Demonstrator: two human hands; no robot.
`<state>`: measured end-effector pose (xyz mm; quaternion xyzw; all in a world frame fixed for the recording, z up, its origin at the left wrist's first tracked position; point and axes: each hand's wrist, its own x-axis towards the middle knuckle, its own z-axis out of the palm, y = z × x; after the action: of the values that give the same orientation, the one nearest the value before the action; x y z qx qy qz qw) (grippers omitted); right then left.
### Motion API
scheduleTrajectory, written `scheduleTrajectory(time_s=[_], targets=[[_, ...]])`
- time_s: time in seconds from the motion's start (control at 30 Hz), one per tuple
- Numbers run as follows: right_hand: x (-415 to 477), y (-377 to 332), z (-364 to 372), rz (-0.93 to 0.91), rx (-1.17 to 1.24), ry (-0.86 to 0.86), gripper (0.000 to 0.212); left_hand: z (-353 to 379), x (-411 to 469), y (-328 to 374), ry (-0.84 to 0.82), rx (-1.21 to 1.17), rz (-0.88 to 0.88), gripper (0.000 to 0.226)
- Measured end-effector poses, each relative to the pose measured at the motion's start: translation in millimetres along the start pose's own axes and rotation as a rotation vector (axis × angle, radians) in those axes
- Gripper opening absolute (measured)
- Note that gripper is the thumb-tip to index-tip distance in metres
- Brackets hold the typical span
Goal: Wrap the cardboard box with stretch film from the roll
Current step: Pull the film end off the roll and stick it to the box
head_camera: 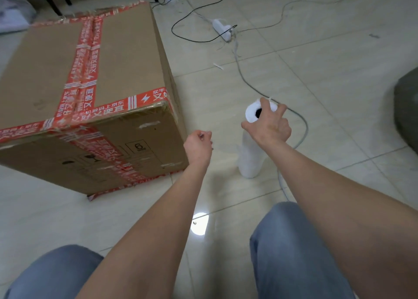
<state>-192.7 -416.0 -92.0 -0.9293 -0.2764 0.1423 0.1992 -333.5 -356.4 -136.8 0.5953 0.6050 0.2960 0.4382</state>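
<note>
A large cardboard box (pixel 126 56) sealed with red printed tape stands on the tiled floor at the left. To its right a white roll of stretch film (pixel 250 160) stands upright on the floor. My right hand (pixel 270 126) sits on the roll's top end, its fingers spread around the rim and dark core. My left hand (pixel 199 144) hovers between the box and the roll with its fingers curled closed. Whether it pinches a film edge cannot be told.
A grey cable (pixel 300 126) loops on the floor just behind the roll. A white power strip (pixel 222 29) with black cords lies farther back. A dark rounded object (pixel 407 108) sits at the right edge. My knees (pixel 294 253) are at the bottom.
</note>
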Motion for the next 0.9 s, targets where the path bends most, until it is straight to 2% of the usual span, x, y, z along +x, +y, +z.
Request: scheduleTrajectory(time_s=[0.13,0.5,0.6,0.9], targets=[[-3.2,0.0,-7.0,0.048,0.009,0.001,0.069,-0.8,5.3,3.2,-0.065,-0.072,0.025,0.020],[-31.1,-9.5,-8.0,0.114,-0.110,-0.023,0.081,-27.2,28.5,-20.6,-0.183,0.018,0.048,0.018],[-37.5,-16.0,-5.6,0.099,-0.227,-0.012,0.080,-25.1,30.5,-25.4,-0.208,0.020,0.065,0.022],[-51.9,-11.1,19.5,0.082,-0.222,0.066,0.073,-10.1,25.7,-33.6,-0.315,0.043,0.078,0.024]])
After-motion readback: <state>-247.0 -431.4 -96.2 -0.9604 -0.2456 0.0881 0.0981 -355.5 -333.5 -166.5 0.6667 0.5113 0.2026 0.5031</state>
